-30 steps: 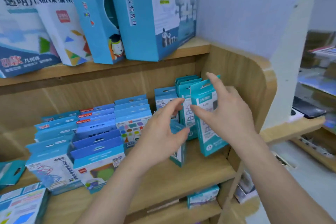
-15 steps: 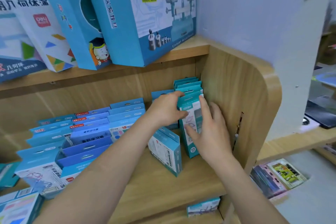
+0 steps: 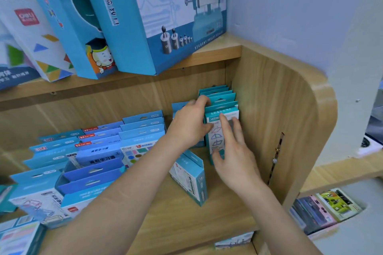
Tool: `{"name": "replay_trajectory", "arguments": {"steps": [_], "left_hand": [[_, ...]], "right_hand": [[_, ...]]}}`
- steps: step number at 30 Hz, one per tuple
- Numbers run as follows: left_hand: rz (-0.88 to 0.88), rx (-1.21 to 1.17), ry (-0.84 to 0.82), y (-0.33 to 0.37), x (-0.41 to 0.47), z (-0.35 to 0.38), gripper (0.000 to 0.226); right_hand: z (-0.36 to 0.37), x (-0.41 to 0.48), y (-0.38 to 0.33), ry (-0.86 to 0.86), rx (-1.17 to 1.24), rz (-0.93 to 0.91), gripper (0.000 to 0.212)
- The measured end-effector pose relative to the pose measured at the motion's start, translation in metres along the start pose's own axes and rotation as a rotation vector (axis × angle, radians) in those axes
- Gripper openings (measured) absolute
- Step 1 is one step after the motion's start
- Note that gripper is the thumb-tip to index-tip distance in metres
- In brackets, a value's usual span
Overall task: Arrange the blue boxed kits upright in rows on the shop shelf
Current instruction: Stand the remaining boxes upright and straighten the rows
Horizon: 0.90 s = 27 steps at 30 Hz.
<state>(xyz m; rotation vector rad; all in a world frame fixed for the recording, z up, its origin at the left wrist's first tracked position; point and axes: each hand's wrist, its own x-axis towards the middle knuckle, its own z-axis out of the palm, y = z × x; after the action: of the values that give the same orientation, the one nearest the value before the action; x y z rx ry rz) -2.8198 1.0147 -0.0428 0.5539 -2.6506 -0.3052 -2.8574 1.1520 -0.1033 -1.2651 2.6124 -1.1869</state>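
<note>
On the far left I see the rows of blue boxed kits [image 3: 99, 151], which stand upright on the shelf board [image 3: 182, 225] and lean a little back. Above them, big blue boxes [image 3: 165, 16] stand on the upper shelf. Further right, the left hand [image 3: 186, 126] is at the teal row [image 3: 219, 97]. Its fingers are curled over the top edges of boxes in this row, and its thumb touches the left edge of the front box [image 3: 215, 132]. Below this hand a single box [image 3: 190, 178] stands alone on the board, turned at an angle and apart from the rows. The right hand [image 3: 234, 157] lies flat on the face of the front box, with fingers straight and slightly spread. The teal row stands just beside the wooden side panel [image 3: 269, 99].
</note>
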Motion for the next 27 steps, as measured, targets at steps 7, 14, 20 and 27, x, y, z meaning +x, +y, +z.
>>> {"name": "replay_trajectory", "arguments": {"steps": [7,14,20,27], "left_hand": [[-0.062,-0.161,-0.08,0.007,0.008,0.002,0.078],[-0.155,-0.329,-0.099,0.001,0.01,0.005,0.089],[-0.196,-0.412,-0.156,-0.002,0.002,-0.01,0.088],[-0.115,-0.304,0.001,-0.004,-0.022,-0.028,0.039]], "right_hand": [[0.002,0.006,0.0,0.1,-0.071,0.022,0.085],[-0.004,0.021,-0.003,0.134,-0.251,-0.065,0.073],[-0.01,0.021,-0.006,0.16,-0.177,-0.103,0.069],[-0.018,0.014,0.001,0.228,-0.029,-0.155,0.066]]}}
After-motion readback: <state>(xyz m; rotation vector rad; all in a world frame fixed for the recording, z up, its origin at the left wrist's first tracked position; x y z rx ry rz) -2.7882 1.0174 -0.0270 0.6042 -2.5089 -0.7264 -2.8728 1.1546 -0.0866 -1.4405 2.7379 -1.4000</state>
